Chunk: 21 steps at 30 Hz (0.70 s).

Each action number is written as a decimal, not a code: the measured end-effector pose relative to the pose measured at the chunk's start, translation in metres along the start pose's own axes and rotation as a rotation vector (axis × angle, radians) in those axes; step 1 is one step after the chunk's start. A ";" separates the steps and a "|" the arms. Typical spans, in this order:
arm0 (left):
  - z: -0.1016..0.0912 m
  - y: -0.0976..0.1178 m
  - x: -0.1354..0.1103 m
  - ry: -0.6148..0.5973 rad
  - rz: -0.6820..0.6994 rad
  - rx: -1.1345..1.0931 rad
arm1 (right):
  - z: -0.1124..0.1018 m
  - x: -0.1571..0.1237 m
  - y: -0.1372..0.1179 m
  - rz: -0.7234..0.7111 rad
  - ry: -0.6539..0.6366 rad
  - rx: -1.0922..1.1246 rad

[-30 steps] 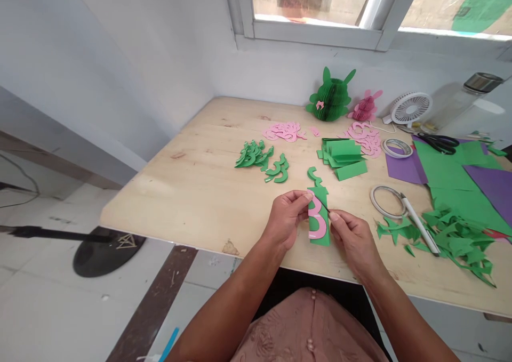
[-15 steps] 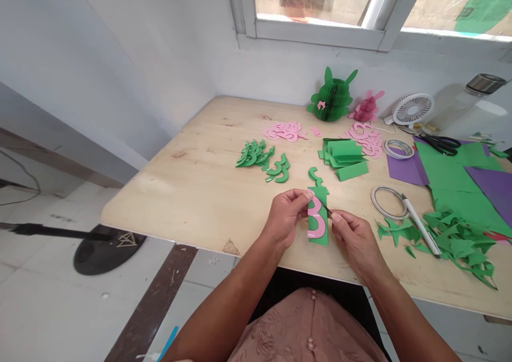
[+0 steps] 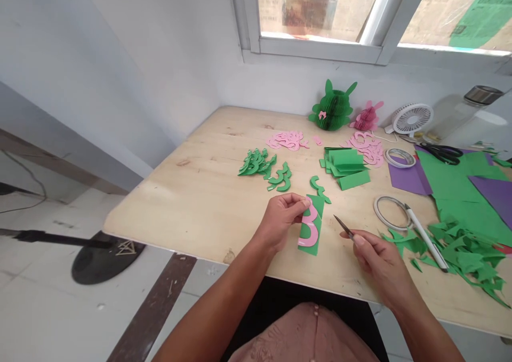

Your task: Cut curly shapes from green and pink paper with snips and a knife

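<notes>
My left hand pinches the upper left edge of a folded green paper piece, with a pink scalloped paper template lying on its face. A slit shows in the green paper's right side. In my right hand is a pair of scissors, its dark pointed blades together and aimed up and left, apart from the paper. The handles are hidden in my fingers. Just behind the held paper lies a green scalloped cut-out.
Green cut-outs, pink cut-outs and folded green papers lie further back. To the right are tape rolls, a white pen, green scraps and black-handled scissors. Paper figures and a fan stand by the wall.
My right hand has drawn the scissors out of the green paper, moving right and toward me. My left hand has shifted the paper slightly left and tilted it.
</notes>
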<state>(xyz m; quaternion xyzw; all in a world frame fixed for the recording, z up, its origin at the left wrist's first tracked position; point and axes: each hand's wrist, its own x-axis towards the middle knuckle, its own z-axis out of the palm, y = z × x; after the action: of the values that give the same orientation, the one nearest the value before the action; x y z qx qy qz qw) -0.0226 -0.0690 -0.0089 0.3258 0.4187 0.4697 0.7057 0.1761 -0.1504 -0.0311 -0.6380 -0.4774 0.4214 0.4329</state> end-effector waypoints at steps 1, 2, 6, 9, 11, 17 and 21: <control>-0.002 0.002 0.000 -0.013 0.002 0.038 | -0.003 0.000 -0.002 0.010 -0.014 0.003; -0.003 0.003 0.000 -0.028 0.004 0.074 | -0.006 0.000 -0.004 0.013 -0.023 0.007; -0.007 0.008 -0.003 -0.107 0.004 0.170 | -0.003 0.002 -0.013 0.000 -0.011 0.025; -0.006 0.010 -0.006 -0.142 -0.003 0.185 | 0.007 0.004 -0.016 0.001 -0.008 0.068; -0.005 0.010 -0.008 -0.150 -0.005 0.188 | 0.013 0.003 -0.016 0.023 -0.017 0.106; 0.000 0.008 -0.011 -0.180 -0.014 0.209 | 0.016 -0.001 -0.014 0.076 -0.057 0.175; 0.003 0.009 -0.011 -0.185 -0.021 0.229 | 0.011 -0.002 -0.010 0.070 0.002 0.218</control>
<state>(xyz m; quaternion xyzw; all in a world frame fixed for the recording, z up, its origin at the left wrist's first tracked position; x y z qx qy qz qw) -0.0261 -0.0765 0.0029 0.4419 0.4060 0.3792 0.7043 0.1629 -0.1491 -0.0240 -0.6039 -0.4058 0.4851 0.4850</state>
